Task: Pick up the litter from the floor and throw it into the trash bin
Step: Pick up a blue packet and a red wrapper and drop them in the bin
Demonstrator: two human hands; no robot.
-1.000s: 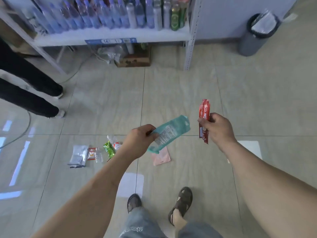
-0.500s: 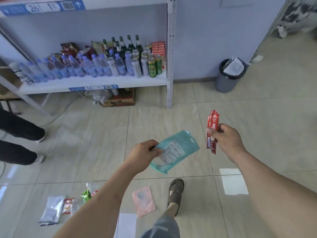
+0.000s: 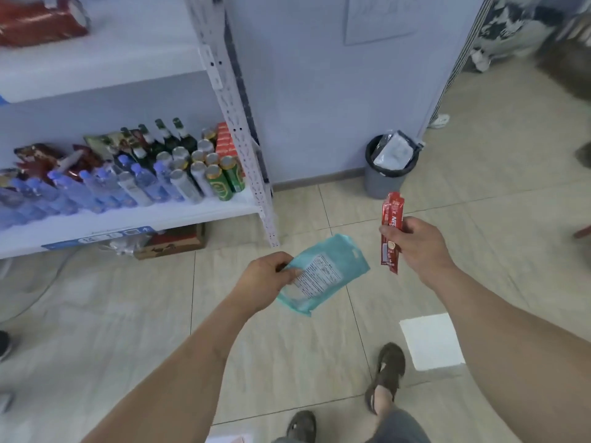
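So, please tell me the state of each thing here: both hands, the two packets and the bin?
Left hand: grips the teal pouch.
Teal pouch: held, off the floor.
Right hand: grips the red sachets.
Red sachets: held upright.
Trash bin: open, a wrapper already inside.

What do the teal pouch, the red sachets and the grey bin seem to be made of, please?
Flat teal pouch: likely thin plastic film; it bends, slightly sheeny. Narrow red stick sachets: probably glossy laminated film, with crimped ends. Round dark grey trash bin: looks like matt moulded plastic, though metal is possible.
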